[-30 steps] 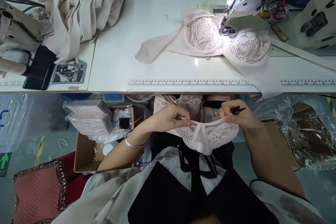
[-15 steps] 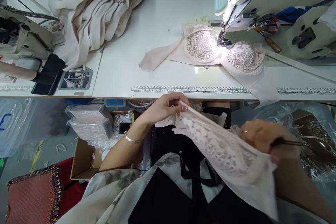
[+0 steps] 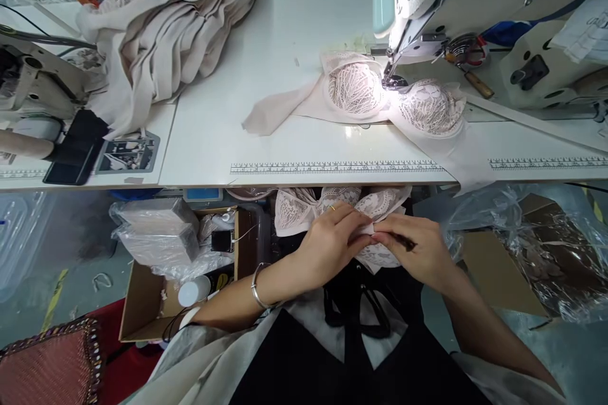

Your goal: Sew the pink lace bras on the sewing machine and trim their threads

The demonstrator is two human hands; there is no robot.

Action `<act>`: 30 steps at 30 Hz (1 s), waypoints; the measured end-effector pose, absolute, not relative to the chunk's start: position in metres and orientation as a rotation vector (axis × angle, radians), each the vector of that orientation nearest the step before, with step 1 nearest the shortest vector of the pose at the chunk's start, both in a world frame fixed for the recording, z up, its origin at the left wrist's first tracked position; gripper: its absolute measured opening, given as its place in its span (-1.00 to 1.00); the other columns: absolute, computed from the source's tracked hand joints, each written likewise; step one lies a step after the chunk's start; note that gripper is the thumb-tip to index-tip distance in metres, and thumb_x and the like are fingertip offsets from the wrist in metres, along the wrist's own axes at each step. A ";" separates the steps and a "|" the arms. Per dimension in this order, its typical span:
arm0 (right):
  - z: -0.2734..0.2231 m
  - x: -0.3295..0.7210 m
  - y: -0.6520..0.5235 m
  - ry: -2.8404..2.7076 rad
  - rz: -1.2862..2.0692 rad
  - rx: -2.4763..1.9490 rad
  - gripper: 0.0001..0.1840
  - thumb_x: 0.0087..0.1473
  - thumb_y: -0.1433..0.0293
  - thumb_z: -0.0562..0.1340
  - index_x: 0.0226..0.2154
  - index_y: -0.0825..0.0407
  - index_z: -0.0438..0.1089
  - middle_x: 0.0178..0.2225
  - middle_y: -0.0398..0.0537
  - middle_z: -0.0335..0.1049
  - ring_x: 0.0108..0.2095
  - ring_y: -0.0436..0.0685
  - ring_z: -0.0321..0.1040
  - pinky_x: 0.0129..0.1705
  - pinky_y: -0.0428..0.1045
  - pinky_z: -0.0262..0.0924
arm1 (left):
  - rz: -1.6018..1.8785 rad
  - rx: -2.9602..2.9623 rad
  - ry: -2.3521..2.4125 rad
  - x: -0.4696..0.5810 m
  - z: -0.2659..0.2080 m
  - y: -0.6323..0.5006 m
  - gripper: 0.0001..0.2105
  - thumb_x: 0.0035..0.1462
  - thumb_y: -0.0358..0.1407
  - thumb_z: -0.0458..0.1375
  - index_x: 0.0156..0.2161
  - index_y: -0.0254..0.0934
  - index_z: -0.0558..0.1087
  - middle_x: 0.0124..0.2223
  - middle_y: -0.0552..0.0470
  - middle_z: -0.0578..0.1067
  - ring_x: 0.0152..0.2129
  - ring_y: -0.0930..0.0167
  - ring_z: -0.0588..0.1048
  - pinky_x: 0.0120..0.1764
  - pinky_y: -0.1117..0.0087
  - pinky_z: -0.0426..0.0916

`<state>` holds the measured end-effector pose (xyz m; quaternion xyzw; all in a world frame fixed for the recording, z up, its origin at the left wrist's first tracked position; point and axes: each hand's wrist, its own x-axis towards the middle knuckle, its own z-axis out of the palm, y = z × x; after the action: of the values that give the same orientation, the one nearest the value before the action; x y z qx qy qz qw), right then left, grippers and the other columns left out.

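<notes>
Over my lap, just below the table edge, lies a pale pink lace bra. My left hand pinches a narrow edge of it between thumb and fingers. Close against it, my right hand pinches the same edge, fingertips nearly touching. A dark, slim tool is tucked in my right hand; mostly covered, its kind is unclear. Up on the table a second lace bra rests with its middle under the presser foot of the lit sewing machine.
A heap of pale bras covers the table's left, near a black phone-like object. A printed ruler runs along the front edge. Below stand a cardboard box with wrapped packs and, at right, another plastic-lined box.
My right hand has come in from the right to meet my left. The lace piece, stretched out between them before, is now gathered in my lap. The view has shifted slightly.
</notes>
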<state>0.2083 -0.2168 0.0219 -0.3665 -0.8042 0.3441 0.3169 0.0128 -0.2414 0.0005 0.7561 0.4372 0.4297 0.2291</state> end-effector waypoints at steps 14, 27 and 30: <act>-0.005 0.228 -0.204 -2.287 0.548 -0.960 -0.76 0.23 0.55 0.19 -0.39 -0.01 0.51 -0.31 -0.02 0.58 -0.34 0.13 0.44 -0.34 0.00 0.32 | 1.180 1.335 1.266 -0.011 0.008 -0.230 -0.87 0.04 -0.29 0.43 -0.39 -0.26 0.58 -0.33 0.01 0.61 -0.35 0.37 0.56 -0.24 0.40 0.43; 0.011 0.253 -0.198 -2.061 0.647 -0.979 -0.86 0.16 0.46 0.35 -0.42 -0.07 0.50 -0.42 -0.08 0.58 -0.42 0.13 0.49 -0.40 0.03 0.32 | 1.395 1.189 1.353 -0.037 -0.011 -0.233 -0.91 -0.03 -0.35 0.46 -0.39 -0.18 0.64 -0.34 0.03 0.62 -0.32 0.35 0.54 -0.18 0.34 0.41; 0.008 0.243 -0.203 -2.032 0.447 -1.046 -0.75 0.13 0.52 0.35 -0.49 -0.05 0.35 -0.45 -0.12 0.56 -0.49 0.07 0.42 -0.48 -0.01 0.25 | 1.459 1.258 1.415 -0.034 -0.016 -0.234 -0.92 0.00 -0.36 0.44 -0.40 -0.17 0.63 -0.37 0.06 0.61 -0.34 0.36 0.53 -0.22 0.35 0.38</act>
<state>0.2426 -0.2026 0.0080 -0.4127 -0.8015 0.1764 0.3952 -0.0340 -0.2344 -0.0165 0.4896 0.5507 0.5679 0.3667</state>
